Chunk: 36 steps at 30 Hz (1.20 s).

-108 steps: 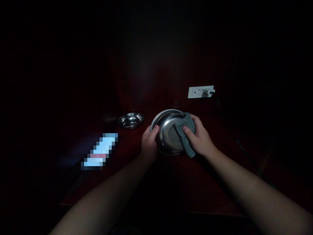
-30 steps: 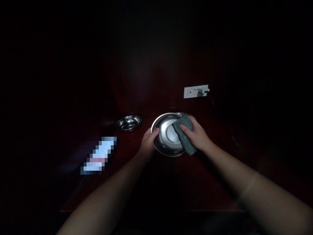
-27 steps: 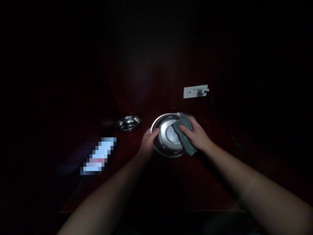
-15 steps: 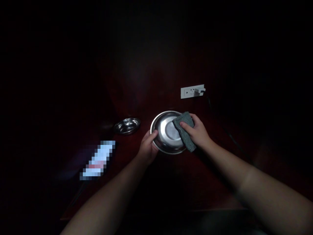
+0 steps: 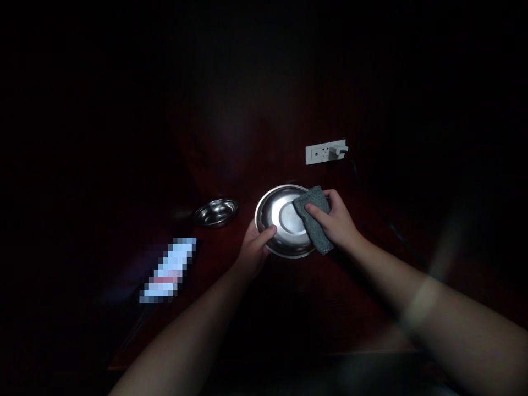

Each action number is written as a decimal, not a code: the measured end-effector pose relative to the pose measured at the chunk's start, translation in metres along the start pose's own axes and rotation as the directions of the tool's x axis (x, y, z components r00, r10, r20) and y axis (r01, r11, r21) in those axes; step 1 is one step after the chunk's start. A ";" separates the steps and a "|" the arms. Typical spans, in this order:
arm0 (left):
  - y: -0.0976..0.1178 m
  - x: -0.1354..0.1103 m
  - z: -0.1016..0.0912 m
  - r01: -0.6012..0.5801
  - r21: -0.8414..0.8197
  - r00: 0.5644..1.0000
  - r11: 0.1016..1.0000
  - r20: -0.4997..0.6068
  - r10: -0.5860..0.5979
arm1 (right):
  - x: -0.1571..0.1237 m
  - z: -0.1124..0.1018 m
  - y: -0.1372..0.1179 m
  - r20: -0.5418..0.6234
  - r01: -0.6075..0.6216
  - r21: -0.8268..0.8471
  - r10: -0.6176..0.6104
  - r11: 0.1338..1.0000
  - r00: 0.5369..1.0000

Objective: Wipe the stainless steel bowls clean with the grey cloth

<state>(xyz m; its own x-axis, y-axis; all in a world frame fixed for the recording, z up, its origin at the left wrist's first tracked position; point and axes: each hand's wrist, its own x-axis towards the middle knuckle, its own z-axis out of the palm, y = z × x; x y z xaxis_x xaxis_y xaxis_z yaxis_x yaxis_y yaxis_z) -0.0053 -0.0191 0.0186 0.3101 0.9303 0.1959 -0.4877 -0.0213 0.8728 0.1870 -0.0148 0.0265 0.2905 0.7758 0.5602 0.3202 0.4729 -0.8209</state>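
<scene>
A shiny metal bowl (image 5: pixel 284 212) is held tilted above the dark red table, its round base ring showing. My left hand (image 5: pixel 256 246) grips its left rim, with the thumb lying on the metal surface and the other fingers hidden behind. On the opposite side, my right hand (image 5: pixel 337 221) pinches a grey-green cloth (image 5: pixel 314 217) folded over the bowl's right rim. The right thumb presses on the cloth, while most of that hand's fingers are out of sight behind it.
Another metal bowl (image 5: pixel 216 212) sits on the table at the left. Nearer lies a lit, pixelated screen (image 5: pixel 171 269) with a cable beside it. A white wall socket (image 5: pixel 325 152) holds a plug, its dark cord running down to the right. The surroundings are very dark.
My left thumb has slid further in over the bowl's surface. The bowl, cloth and right hand hold nearly the same positions, and the whole view has shifted slightly.
</scene>
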 end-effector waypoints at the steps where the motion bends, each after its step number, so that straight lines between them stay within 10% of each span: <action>1: 0.000 0.000 0.000 -0.005 -0.002 1.000 1.000 0.004 0.005 | 0.000 0.000 -0.001 0.002 0.002 -0.004 -0.002 1.000 1.000; 36: -0.008 0.007 -0.007 -0.097 0.083 0.995 0.992 0.002 0.097 | 0.005 -0.009 -0.002 0.142 0.014 -0.070 -0.004 0.997 0.990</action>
<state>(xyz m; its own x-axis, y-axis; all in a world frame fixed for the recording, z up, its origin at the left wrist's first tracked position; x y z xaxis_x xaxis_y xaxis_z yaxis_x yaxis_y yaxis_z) -0.0050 -0.0095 0.0100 0.2633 0.9230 0.2806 -0.4463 -0.1413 0.8837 0.1957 -0.0159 0.0317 0.1576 0.8253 0.5423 0.3863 0.4539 -0.8030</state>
